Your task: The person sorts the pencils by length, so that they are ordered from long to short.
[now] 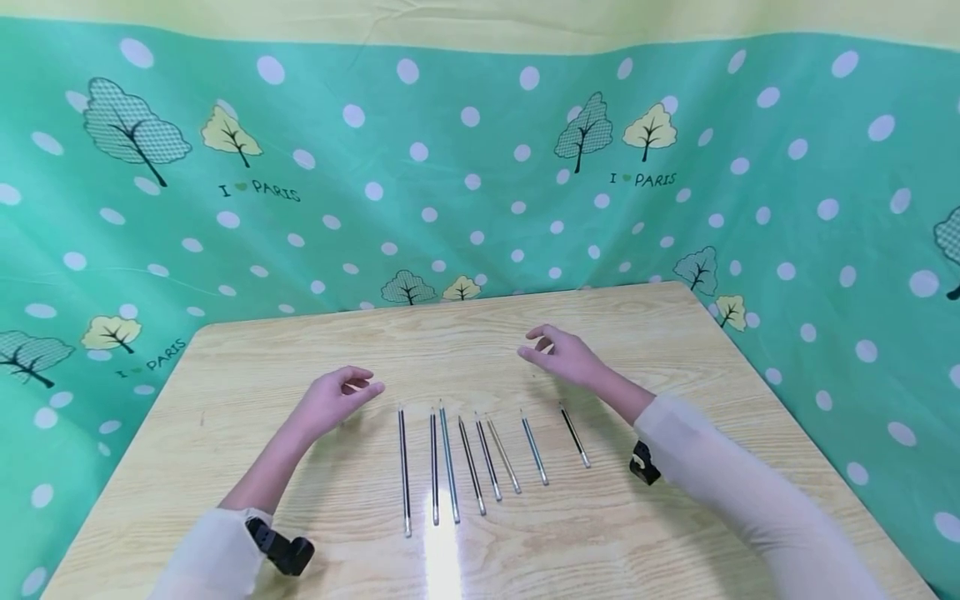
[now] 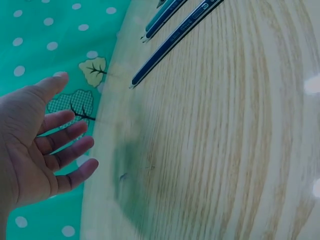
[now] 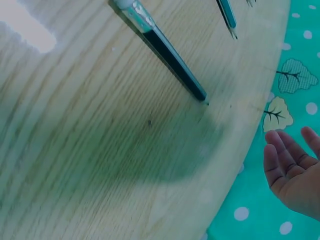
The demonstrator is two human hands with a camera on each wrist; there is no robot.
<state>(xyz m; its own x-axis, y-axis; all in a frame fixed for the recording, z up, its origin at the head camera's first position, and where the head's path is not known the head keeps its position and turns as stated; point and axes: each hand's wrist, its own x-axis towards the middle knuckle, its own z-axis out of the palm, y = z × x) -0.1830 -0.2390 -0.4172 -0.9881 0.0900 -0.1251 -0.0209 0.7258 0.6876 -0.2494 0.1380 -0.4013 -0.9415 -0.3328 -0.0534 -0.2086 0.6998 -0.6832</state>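
Several pencils lie side by side on the wooden table, points away from me, longer at the left and shorter at the right. My left hand (image 1: 336, 400) hovers beyond and left of the longest dark pencil (image 1: 405, 475); in the left wrist view its fingers (image 2: 65, 155) are loosely spread and hold nothing. Above the table behind the short black pencil (image 1: 575, 435) hangs my right hand (image 1: 564, 354), fingers relaxed, nothing in it. A blue pencil (image 1: 535, 448) and a tan pencil (image 1: 503, 455) lie between, with a longer blue pencil (image 1: 449, 462) further left.
A light wood table (image 1: 637, 333) carries the pencils. Green dotted cloth (image 1: 450, 167) with printed trees hangs behind it and at both sides. A black wrist camera (image 1: 281, 546) sits on my left sleeve, another camera (image 1: 644, 463) on the right.
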